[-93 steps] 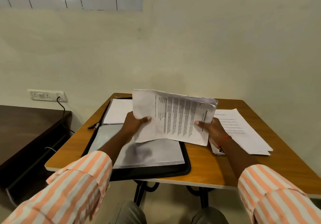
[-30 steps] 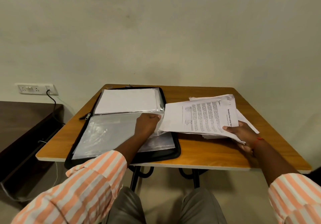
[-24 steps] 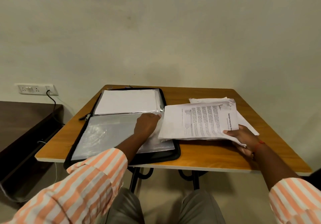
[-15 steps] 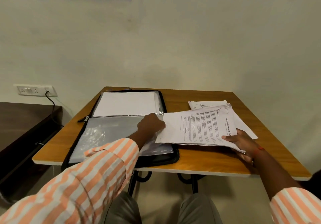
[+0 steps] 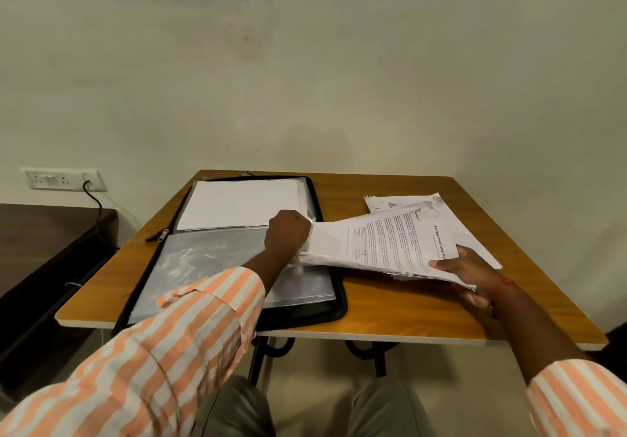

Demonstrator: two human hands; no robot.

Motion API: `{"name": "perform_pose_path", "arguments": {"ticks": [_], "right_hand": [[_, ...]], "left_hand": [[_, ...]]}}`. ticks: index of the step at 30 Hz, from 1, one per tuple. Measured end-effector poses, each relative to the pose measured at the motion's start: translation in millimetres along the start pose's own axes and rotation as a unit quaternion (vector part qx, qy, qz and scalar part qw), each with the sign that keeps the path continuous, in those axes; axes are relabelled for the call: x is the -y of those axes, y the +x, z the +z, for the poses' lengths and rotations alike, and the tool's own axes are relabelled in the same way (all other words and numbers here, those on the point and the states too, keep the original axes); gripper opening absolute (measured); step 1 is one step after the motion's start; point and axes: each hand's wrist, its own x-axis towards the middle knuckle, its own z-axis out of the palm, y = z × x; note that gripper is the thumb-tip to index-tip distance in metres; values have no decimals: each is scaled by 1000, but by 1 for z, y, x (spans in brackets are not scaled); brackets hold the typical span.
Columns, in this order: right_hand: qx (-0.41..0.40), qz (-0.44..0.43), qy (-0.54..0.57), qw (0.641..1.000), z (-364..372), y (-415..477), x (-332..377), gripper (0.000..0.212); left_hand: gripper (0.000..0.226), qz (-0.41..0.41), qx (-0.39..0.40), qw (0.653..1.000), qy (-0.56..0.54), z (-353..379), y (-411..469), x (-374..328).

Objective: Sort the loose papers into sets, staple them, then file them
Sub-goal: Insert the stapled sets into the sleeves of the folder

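Observation:
A black zip folder (image 5: 325, 314) lies open on the left half of the wooden table (image 5: 400, 321), showing clear plastic sleeves (image 5: 203, 267); the far sleeve holds white sheets (image 5: 241, 202). My left hand (image 5: 288, 236) pinches the right edge of a plastic sleeve at the folder's middle. My right hand (image 5: 475, 273) grips a printed paper set (image 5: 390, 246) by its near right corner, its left end reaching the sleeve opening. More loose papers (image 5: 400, 200) lie under it on the right.
A dark wooden cabinet (image 5: 44, 250) stands left of the table. A wall socket (image 5: 61, 178) with a black cable is behind it. The wall runs right behind the table. My knees (image 5: 237, 409) are under the near table edge.
The paper set went from held upright in both hands to my right hand alone, lowered flat. My left hand moved to the folder and took the sleeve edge; the set's left end slid toward it.

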Motion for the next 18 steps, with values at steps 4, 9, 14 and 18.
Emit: {"name": "perform_pose_path", "arguments": {"ticks": [4,9,14,18], "right_hand": [[0,-8,-11,1000,0,3,7,40],[9,-6,4,1000,-6,5,13,43],[29,4,21,999,-13,8,21,42],[46,19,8,999,-13,17,19,44]], "left_hand": [[26,-1,-8,1000,-23,1,6,1],[22,6,-3,999,-37,0,11,4],[17,10,34,997,-64,1,7,17],[16,3,8,999,-37,3,-1,7]]}}
